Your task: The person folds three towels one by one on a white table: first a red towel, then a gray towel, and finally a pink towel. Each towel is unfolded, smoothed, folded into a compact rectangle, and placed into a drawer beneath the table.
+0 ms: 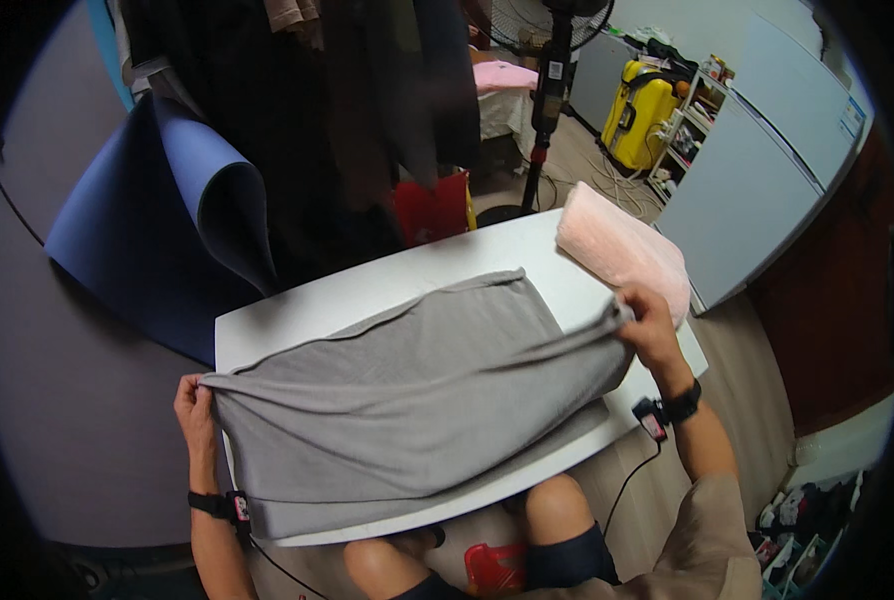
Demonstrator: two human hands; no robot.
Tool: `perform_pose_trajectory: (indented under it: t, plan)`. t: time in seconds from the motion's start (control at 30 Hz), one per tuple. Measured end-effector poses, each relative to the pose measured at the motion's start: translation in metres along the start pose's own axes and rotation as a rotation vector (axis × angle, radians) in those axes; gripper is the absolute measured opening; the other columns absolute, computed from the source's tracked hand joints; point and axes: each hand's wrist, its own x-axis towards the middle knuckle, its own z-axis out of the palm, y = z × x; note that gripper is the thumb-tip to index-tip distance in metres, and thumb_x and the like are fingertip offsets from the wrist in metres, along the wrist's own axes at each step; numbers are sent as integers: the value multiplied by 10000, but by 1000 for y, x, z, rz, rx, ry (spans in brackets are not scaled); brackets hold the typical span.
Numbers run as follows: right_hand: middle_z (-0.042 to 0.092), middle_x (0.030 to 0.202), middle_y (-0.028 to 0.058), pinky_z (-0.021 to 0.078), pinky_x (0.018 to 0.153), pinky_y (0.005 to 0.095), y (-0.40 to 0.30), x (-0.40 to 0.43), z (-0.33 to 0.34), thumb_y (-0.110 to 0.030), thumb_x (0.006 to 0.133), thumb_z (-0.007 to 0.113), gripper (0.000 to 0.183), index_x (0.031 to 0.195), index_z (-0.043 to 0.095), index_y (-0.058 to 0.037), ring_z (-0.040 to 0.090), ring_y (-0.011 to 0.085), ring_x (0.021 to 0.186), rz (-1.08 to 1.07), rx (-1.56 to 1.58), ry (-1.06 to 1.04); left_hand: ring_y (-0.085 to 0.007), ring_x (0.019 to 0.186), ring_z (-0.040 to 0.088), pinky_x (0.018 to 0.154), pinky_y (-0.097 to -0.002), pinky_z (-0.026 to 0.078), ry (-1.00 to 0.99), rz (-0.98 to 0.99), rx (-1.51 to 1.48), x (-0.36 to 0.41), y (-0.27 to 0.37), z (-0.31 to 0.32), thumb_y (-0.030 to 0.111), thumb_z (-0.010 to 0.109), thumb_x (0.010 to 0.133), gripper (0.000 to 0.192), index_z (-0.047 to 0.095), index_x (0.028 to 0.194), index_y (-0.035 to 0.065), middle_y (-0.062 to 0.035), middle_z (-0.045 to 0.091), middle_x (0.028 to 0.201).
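A grey cloth (417, 405) lies spread over a white table (274, 322), partly doubled, with its upper layer pulled taut between my hands. At the table's left edge my left hand (194, 401) pinches one corner of the cloth. On the right, my right hand (649, 326) grips another gathered corner, lifted a little off the table and beside a rolled pale pink plush cloth (619, 240). Folds run across the cloth from hand to hand. Each wrist wears a black strap with a small cabled device.
A bent blue mat (132, 225) leans beyond the table's left end. Dark clothes (304, 150) hang behind the table. A black standing fan (548, 97), a yellow suitcase (634, 116) and a white refrigerator (754, 165) stand farther back. Beneath the near edge is a red plastic object (496, 568).
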Motion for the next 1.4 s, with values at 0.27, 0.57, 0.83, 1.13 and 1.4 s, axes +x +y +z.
perform_pose_trajectory:
  t: [0.27, 0.57, 0.83, 1.13, 1.4]
  plan:
    - [600, 820, 14, 437, 679, 242, 125, 133, 53, -79, 753, 678, 196, 917, 623, 14, 535, 107, 729, 372, -367, 6, -26, 613, 324, 555, -192, 288, 224, -177, 103, 31, -101, 11, 88, 548, 884, 79, 552, 823, 37, 84, 414, 690]
    - [595, 767, -8, 423, 629, 209, 141, 133, 43, -88, 801, 663, 113, 875, 629, -9, 518, 72, 680, 270, -164, 36, -24, 620, 344, 578, -178, 311, 247, -221, 55, 27, -101, 10, 90, 579, 894, 77, 575, 849, 27, 78, 447, 711]
    - [571, 797, -41, 424, 726, 222, -14, 53, -1, -150, 787, 667, 189, 917, 589, -39, 529, 64, 787, -113, 21, 92, -39, 779, 486, 709, -194, 396, 334, 26, 37, -26, 19, -48, 102, 578, 902, 73, 572, 924, 32, 39, 526, 796]
    - [441, 628, -50, 279, 441, 206, -52, 24, -13, -173, 681, 609, 132, 756, 519, -114, 397, 31, 524, -255, -80, 163, -51, 619, 469, 555, -201, 394, 198, -152, 13, -50, 109, -98, 105, 596, 785, 78, 531, 794, 63, 36, 482, 702]
    - [479, 645, -48, 375, 517, 242, 134, 125, 77, -113, 802, 630, 98, 801, 581, -27, 436, 66, 587, 104, -320, -128, -42, 645, 435, 595, -196, 363, -31, -277, 118, 22, -84, 5, 62, 613, 829, 44, 602, 828, 19, 59, 510, 696]
